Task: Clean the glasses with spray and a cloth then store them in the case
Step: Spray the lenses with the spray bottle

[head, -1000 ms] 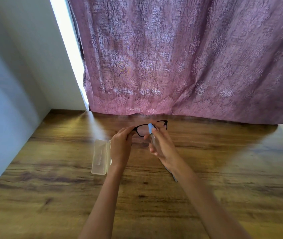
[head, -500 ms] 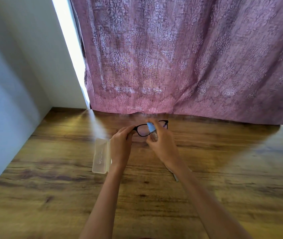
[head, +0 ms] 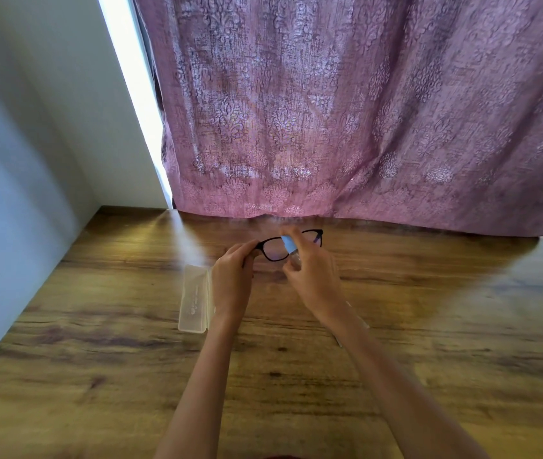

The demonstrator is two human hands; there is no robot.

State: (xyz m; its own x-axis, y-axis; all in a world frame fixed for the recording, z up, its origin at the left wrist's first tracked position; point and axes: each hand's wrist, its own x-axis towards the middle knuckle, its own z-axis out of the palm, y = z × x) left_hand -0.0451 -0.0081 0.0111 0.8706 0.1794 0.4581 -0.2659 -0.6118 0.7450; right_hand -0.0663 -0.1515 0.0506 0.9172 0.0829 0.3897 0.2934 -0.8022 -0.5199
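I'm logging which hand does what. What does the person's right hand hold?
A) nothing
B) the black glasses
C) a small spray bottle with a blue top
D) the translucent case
C: the right hand grips the spray bottle in front of the glasses, which the left hand pinches at one end of the frame.

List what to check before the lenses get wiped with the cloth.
1. Glasses held firmly: ok, the left hand pinches the frame's left end.
2. Spray bottle aimed at a lens: ok, the right hand holds it right in front of the glasses.
3. Lenses wetted: cannot tell.
4. Cloth within reach: cannot tell, only a thin grey edge shows beside the right forearm.
5. Case ready: ok, it lies on the table beside the left hand.
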